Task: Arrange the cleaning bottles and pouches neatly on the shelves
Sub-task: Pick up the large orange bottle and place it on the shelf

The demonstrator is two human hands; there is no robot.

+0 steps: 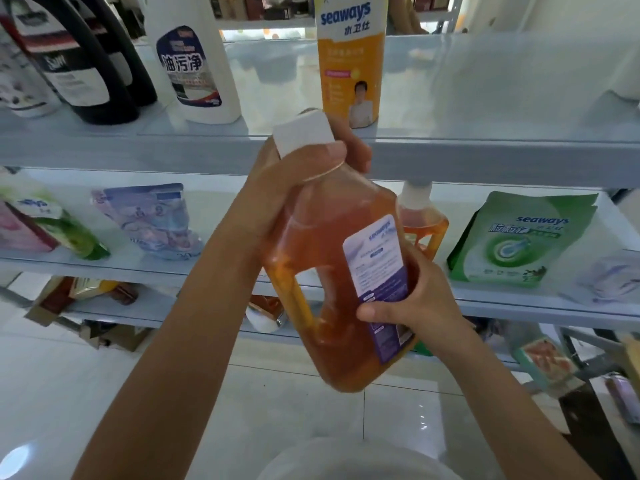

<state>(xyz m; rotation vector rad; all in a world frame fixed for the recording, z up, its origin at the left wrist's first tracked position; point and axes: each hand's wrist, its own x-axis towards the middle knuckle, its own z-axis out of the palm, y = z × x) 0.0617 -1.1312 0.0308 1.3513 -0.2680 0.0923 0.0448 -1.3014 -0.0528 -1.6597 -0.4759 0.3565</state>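
Note:
I hold a large orange bottle [322, 271] with a white cap and a purple label, tilted in front of the shelves. My left hand [298, 174] grips its neck just under the cap. My right hand [412, 303] grips its lower side over the label. Its cap sits level with the front edge of the upper shelf [485, 157]. On that shelf stand a yellow-and-white Seaways bottle [351, 60], a white bottle [195, 60] and black bottles [86, 60]. A second orange bottle [424, 220] stands on the middle shelf [519, 303], partly hidden behind the held one.
The middle shelf carries a green Seaways pouch [516, 237], a blue pouch [156, 220], a green-and-pink pouch [45, 223] and a pale pouch [609, 278] at far right. Boxes and packets [90, 306] lie on the lowest shelf. White floor tiles [104, 393] spread below.

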